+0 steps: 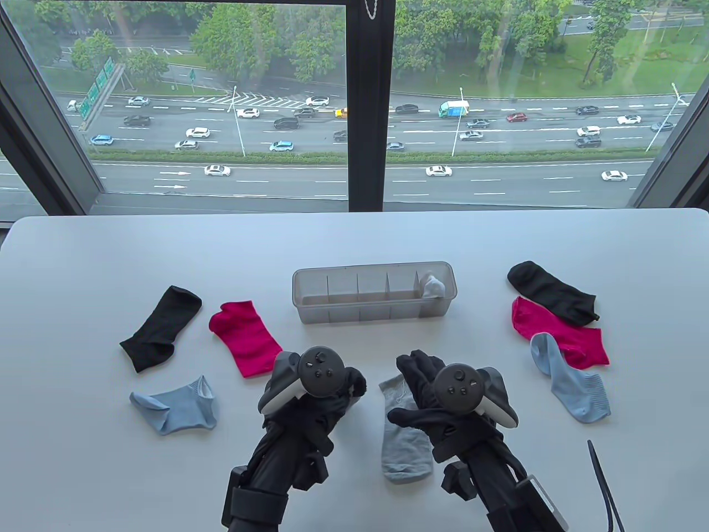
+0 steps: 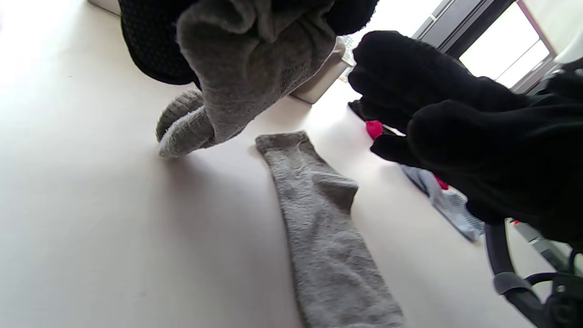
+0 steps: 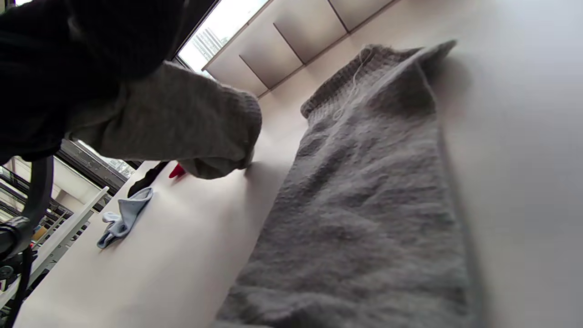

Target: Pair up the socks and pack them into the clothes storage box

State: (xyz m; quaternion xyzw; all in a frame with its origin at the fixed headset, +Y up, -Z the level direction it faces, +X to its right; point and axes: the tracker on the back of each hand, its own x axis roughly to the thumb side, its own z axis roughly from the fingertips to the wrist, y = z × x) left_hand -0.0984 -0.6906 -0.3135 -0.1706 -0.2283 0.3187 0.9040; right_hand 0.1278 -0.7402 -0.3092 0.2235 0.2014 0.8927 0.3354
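A clear storage box (image 1: 374, 293) with several compartments stands mid-table; a rolled pale sock pair (image 1: 433, 285) sits in its rightmost one. My left hand (image 1: 354, 385) grips a bunched grey sock (image 2: 246, 68), whose end touches the table. A matching grey sock (image 1: 404, 438) lies flat beside it, also in the right wrist view (image 3: 364, 205). My right hand (image 1: 421, 377) hovers over that flat sock's top end with fingers loosely extended, holding nothing. In the left wrist view the right hand (image 2: 455, 132) is above the table, apart from the sock.
On the left lie a black sock (image 1: 160, 327), a pink sock (image 1: 246, 338) and a light blue sock (image 1: 177, 410). On the right a black sock (image 1: 554, 291), a pink sock (image 1: 559, 332) and a blue sock (image 1: 573, 385) overlap. A thin black strap (image 1: 604, 487) lies near the front right.
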